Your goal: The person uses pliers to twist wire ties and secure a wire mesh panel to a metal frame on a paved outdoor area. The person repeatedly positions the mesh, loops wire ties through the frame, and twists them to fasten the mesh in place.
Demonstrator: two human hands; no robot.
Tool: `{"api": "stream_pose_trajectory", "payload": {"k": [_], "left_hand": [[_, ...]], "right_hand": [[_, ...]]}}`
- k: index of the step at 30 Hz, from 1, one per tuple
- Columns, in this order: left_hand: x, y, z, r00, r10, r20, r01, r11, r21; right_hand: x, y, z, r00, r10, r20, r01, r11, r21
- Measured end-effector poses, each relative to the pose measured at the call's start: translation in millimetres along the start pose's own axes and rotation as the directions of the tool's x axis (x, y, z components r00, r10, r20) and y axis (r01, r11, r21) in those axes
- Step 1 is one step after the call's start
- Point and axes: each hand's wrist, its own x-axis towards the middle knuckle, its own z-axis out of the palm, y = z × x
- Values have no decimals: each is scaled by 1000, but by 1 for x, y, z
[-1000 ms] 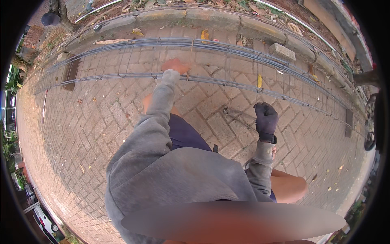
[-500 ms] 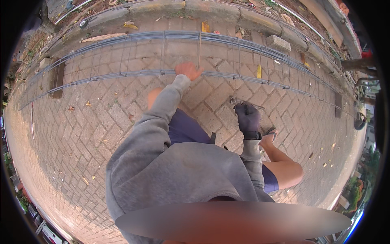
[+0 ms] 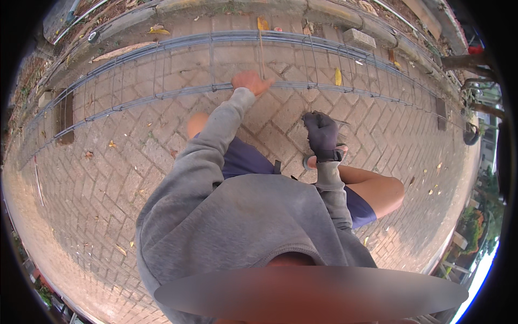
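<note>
A long, narrow rebar cage [image 3: 183, 92] of grey steel bars, joined by thin stirrups, stretches from left to right in front of me. My bare left hand [image 3: 251, 82] grips its near bars around the middle, the thumb pointing right. Just right of that hand, a rust-brown stirrup [image 3: 261, 56] crosses between the near and far bars. My right hand [image 3: 322, 132], in a dark glove, is closed above the paving on the near side of the cage. Thin dark strands show beside its fingers; what it holds is mostly hidden.
Wooden blocks lie under the cage at the left [image 3: 63, 116] and right [image 3: 441, 113]. A pale brick [image 3: 359, 39] lies by the far bars, near a concrete kerb [image 3: 280, 6]. Herringbone paving [image 3: 108, 178] with scattered leaves spreads around my bent legs.
The view has shifted, so the cage sits slightly higher in it. My left hand stays on the near bars with its thumb stretched further right. My gloved right hand remains closed, having moved slightly forward.
</note>
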Motion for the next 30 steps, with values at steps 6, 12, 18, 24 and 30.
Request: {"api": "stream_pose_trajectory", "payload": {"k": [6,12,18,24,30], "left_hand": [[3,-20,9,982,178,-67,-178,984,5],[17,-29,21,970,224,-97,-227,974,-23],[-14,-16,1,952,184,-246,-215,971,-107],[-97,27,-1,479,638,-603,-788,615,24],[-127,26,-16,619,771,148,-728,634,-259]], "right_hand": [[2,-2,-11,998,32,62,-30,999,-34],[6,-3,-18,995,0,101,0,1000,-3],[16,2,-12,986,61,153,-84,985,149],[23,2,-7,954,68,291,-95,992,80],[8,-11,-25,853,-166,494,149,986,74]]}}
